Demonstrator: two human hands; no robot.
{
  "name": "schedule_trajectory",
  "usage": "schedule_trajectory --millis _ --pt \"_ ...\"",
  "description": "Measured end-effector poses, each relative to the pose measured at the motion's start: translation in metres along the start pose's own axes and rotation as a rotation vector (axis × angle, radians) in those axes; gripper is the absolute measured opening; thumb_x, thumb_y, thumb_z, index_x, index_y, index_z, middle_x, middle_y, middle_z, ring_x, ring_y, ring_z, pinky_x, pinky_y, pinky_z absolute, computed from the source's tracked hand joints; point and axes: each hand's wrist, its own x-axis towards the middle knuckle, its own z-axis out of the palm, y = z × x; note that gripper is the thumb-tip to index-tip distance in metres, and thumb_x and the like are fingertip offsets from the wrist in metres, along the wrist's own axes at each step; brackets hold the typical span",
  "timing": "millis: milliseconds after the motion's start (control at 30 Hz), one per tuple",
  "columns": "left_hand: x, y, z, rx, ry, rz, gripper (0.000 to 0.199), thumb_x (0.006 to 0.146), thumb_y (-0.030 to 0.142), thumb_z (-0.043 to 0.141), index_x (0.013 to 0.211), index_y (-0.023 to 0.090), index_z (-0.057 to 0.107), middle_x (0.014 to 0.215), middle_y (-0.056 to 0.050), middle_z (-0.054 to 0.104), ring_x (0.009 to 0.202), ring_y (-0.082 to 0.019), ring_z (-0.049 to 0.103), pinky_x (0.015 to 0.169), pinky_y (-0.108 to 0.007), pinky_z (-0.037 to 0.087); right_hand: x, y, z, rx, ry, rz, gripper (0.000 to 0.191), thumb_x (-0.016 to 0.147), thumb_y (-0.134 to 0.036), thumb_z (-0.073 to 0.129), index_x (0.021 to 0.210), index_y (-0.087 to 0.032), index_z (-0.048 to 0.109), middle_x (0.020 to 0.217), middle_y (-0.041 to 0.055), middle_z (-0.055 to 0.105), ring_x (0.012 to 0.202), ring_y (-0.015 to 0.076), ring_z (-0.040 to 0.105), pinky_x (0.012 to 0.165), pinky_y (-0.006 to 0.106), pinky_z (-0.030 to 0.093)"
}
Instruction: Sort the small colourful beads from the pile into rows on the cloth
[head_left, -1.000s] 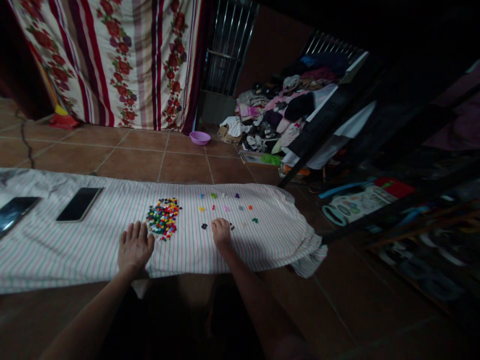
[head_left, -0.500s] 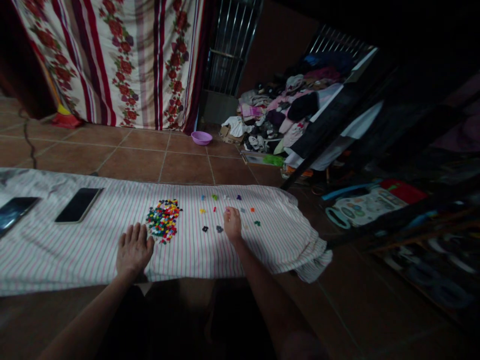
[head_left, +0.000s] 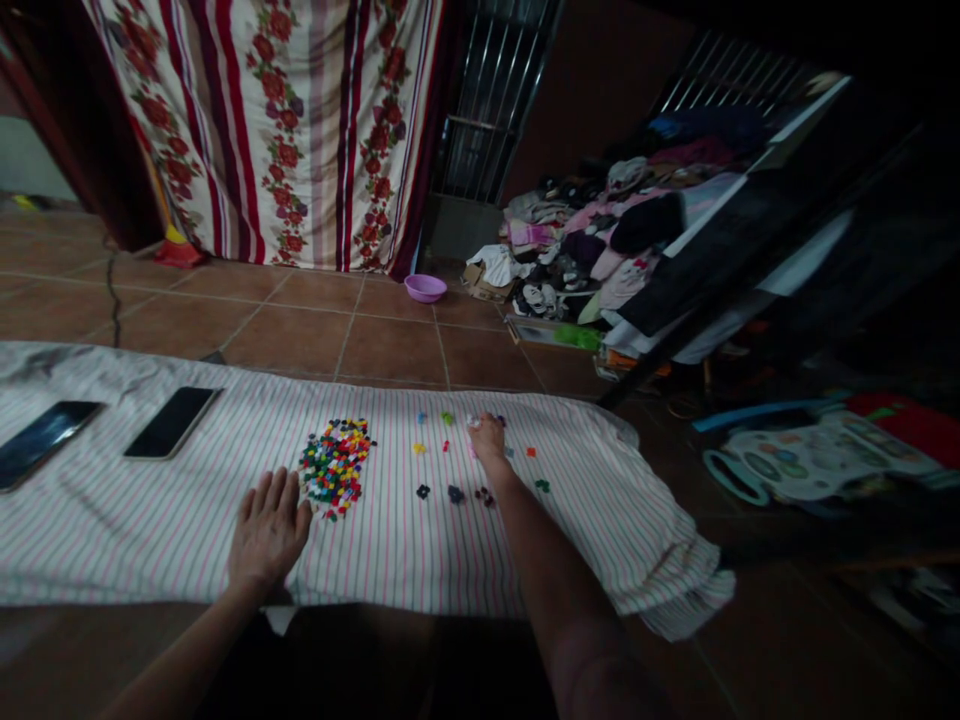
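Observation:
A mixed pile of small coloured pieces (head_left: pixel 336 468) lies on the striped cloth (head_left: pixel 390 550). My left hand (head_left: pixel 270 530) rests flat beside the pile's left edge, fingers spread, holding nothing. To the right are small groups sorted by colour: blue (head_left: pixel 421 417), light green (head_left: pixel 447 418), yellow (head_left: pixel 419 449), red (head_left: pixel 446 446), black (head_left: pixel 424 492), dark grey (head_left: pixel 455 494), dark brown (head_left: pixel 484 496), orange (head_left: pixel 531 452) and green (head_left: pixel 542 486). My right hand (head_left: pixel 488 438) is closed at the white pieces (head_left: pixel 472 421) in the back row; whatever its fingertips hold is too small to make out.
Two phones, one nearer (head_left: pixel 172 423) and one farther left (head_left: pixel 46 440), lie on the cloth. On the tiled floor beyond stand a purple basin (head_left: pixel 425 289) and a heap of clothes (head_left: pixel 585 230). A dark slanted bar (head_left: pixel 645 370) rises at the right.
My right hand has moved away from me, from the middle row to the back row, and the dark brown group now shows. My left hand stays by the pile. The view has shifted slightly.

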Motion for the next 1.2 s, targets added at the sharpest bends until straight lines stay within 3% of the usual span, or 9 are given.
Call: schedule_trajectory --millis 367,767,933,1067,1200 --pt "0.0 -0.002 0.003 -0.005 0.034 0.014 0.062 0.089 0.04 0.03 0.134 0.006 0.055 0.145 -0.016 0.05 0.14 -0.032 0.038 0.115 -0.048 0.029 0.012 -0.006 0.007 -0.017 -0.03 0.031 0.025 0.083 -0.007 0.051 0.102 -0.01 0.068 0.102 0.0144 0.069 0.096 0.0197 0.064 0.083 0.026 0.043" --pt "0.0 0.0 0.0 -0.023 0.038 0.005 0.061 0.09 0.038 0.029 0.135 0.006 0.054 0.145 -0.017 0.049 0.141 -0.032 0.037 0.115 -0.048 0.027 0.0 -0.007 -0.009 0.036 0.015 0.003 0.03 0.083 -0.011 0.056 0.111 -0.012 0.066 0.105 0.0134 0.068 0.103 0.021 0.061 0.087 0.026 0.044" --pt "-0.001 0.0 -0.001 -0.041 0.019 -0.011 0.06 0.089 0.038 0.031 0.135 0.007 0.054 0.146 -0.016 0.048 0.142 -0.031 0.036 0.116 -0.047 0.025 -0.027 -0.012 -0.025 0.092 0.032 -0.05 0.031 0.086 -0.013 0.05 0.112 -0.015 0.065 0.107 0.0106 0.067 0.096 0.0179 0.063 0.088 0.027 0.046" --pt "-0.001 0.001 -0.005 -0.039 0.004 -0.009 0.06 0.09 0.039 0.032 0.137 0.007 0.052 0.147 -0.016 0.047 0.142 -0.031 0.036 0.116 -0.046 0.025 -0.067 -0.026 -0.034 0.243 0.052 -0.139 0.032 0.086 -0.013 0.044 0.108 -0.017 0.066 0.109 0.0105 0.065 0.093 0.0178 0.063 0.089 0.029 0.049" --pt "-0.001 0.002 -0.008 -0.049 -0.012 -0.019 0.059 0.09 0.038 0.034 0.138 0.008 0.051 0.147 -0.016 0.046 0.141 -0.032 0.036 0.116 -0.047 0.025 -0.113 -0.046 -0.034 0.381 -0.03 -0.248 0.031 0.086 -0.015 0.043 0.105 -0.018 0.067 0.108 0.0099 0.065 0.089 0.0163 0.064 0.084 0.027 0.051"
